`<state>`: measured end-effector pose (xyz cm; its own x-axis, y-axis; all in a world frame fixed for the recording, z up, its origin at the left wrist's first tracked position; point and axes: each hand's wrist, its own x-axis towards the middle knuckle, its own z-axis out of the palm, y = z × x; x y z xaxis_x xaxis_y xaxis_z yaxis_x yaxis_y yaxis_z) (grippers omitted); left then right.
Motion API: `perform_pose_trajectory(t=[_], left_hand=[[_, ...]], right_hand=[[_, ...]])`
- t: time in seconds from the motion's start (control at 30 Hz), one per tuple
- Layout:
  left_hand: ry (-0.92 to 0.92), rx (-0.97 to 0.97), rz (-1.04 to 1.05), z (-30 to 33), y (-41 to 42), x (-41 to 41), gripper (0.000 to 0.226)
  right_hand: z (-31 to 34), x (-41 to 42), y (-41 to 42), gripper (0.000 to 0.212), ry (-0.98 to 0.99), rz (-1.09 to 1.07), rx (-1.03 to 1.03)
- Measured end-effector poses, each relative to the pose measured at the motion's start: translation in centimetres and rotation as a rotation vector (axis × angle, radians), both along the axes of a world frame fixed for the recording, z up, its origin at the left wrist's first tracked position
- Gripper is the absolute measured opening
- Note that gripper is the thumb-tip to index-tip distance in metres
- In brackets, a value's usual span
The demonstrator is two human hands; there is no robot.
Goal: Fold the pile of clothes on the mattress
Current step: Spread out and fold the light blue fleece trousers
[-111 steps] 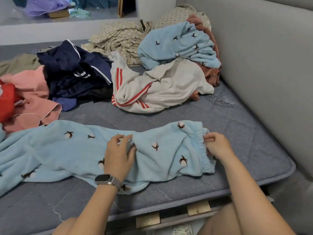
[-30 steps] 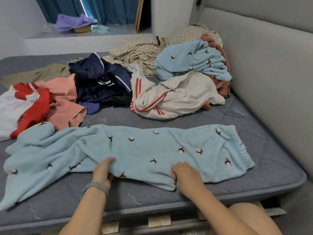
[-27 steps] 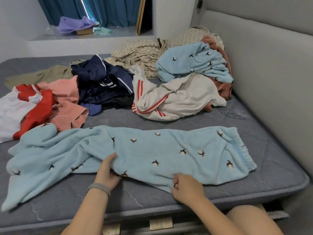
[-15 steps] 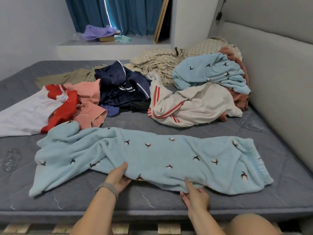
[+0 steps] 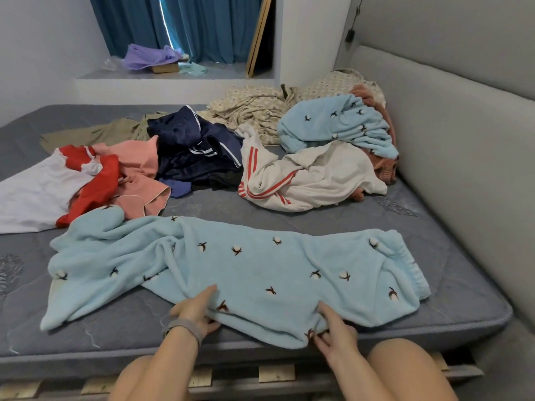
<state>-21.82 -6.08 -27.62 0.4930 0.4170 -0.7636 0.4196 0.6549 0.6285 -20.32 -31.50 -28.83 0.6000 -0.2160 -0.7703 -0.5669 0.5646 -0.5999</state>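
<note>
A pair of light blue fleece trousers (image 5: 260,267) with small dark-and-white motifs lies stretched left to right across the near part of the grey mattress (image 5: 451,311), waistband at the right. My left hand (image 5: 197,309) pinches the near hem at its middle, thumb on top and fingers under the cloth. My right hand (image 5: 333,331) pinches the same near edge further right, close to the mattress edge. Behind lies the unfolded pile: a white garment with red stripes (image 5: 304,175), a navy garment (image 5: 197,151), a pink one (image 5: 136,169), a matching light blue top (image 5: 338,123).
A red and white garment (image 5: 58,180) lies at the left, an olive one (image 5: 98,131) and a beige patterned sheet (image 5: 254,108) further back. A grey padded headboard (image 5: 463,140) runs along the right. A ledge with a purple bag (image 5: 150,56) stands behind. My knees are below the mattress edge.
My hands left the waistband and came to the trousers' near edge, which they now pinch. The right hand went from flat to pinching. The view has pulled back and risen.
</note>
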Motion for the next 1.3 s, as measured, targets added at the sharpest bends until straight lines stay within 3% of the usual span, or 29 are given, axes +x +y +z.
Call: perform_pose_trajectory(t=[0.07,0.17,0.23,0.37,0.47,0.53,0.57,0.67,0.7,0.77,0.87,0.93,0.97,1.03,1.17,1.2,1.23,1.3], left_hand=[[0.014,-0.005,-0.11,-0.3,-1.1,-0.3,0.067],[0.045,-0.114,-0.266,-0.9,-3.5,-1.1,0.05],[0.08,-0.077,-0.287,-1.8,-4.8,-1.1,0.055],[0.078,0.048,-0.142,-3.6,-5.5,-0.5,0.064],[0.055,0.093,-0.066,-4.0,-6.1,-0.5,0.062],[0.053,0.112,-0.032,-4.0,-6.7,-0.5,0.065],[0.056,0.103,-0.003,-4.2,-6.8,-0.6,0.071],[-0.005,0.074,0.108,-4.7,-7.3,0.0,0.101],[-0.05,0.056,0.13,-4.4,-7.7,0.2,0.097],[-0.128,0.023,0.154,-3.0,-8.9,0.3,0.063],[-0.162,-0.024,0.141,-2.7,-9.9,1.1,0.046],[-0.173,-0.008,0.132,-2.5,-10.1,1.6,0.049],[-0.182,0.001,0.123,-2.5,-10.2,1.8,0.051],[-0.205,0.019,0.13,-2.8,-10.0,2.1,0.054],[-0.264,0.028,0.166,-2.8,-10.4,3.2,0.049],[-0.267,0.025,0.175,-2.9,-10.5,3.4,0.048],[-0.257,0.024,0.189,-3.0,-10.6,3.4,0.047],[-0.233,0.013,0.207,-3.2,-10.7,3.5,0.046]], right_hand=[[-0.2,1.2,-0.8,0.06,-0.127,-0.175,-0.095],[0.0,3.2,-2.0,0.094,-0.168,-0.295,-0.251],[0.5,5.0,-3.2,0.088,-0.177,-0.285,-0.354],[1.2,8.6,-6.6,0.051,-0.17,-0.235,-0.5],[1.7,9.2,-8.9,0.073,-0.029,-0.266,-0.671],[2.5,9.1,-9.7,0.091,0.104,-0.294,-0.861],[2.9,9.3,-10.0,0.097,0.082,-0.291,-0.998],[3.1,11.0,-10.9,0.086,-0.299,0.036,-1.48],[3.1,12.0,-11.0,0.076,-0.416,0.213,-1.575],[2.9,14.2,-11.2,0.061,-0.502,0.583,-1.731],[3.5,17.8,-11.7,0.062,-0.352,1.049,-1.944],[4.0,20.1,-12.2,0.058,-0.16,1.318,-1.948],[4.1,21.0,-12.4,0.046,-0.097,1.433,-1.921],[4.3,22.3,-12.7,0.018,-0.085,1.516,-1.87],[5.2,25.1,-12.5,0.011,-0.404,1.058,-2.039],[5.2,25.5,-12.5,0.009,-0.408,1.051,-2.054],[4.9,25.8,-12.4,0.011,-0.365,1.136,-2.036],[3.7,25.9,-12.7,0.035,-0.238,1.406,-1.923]])
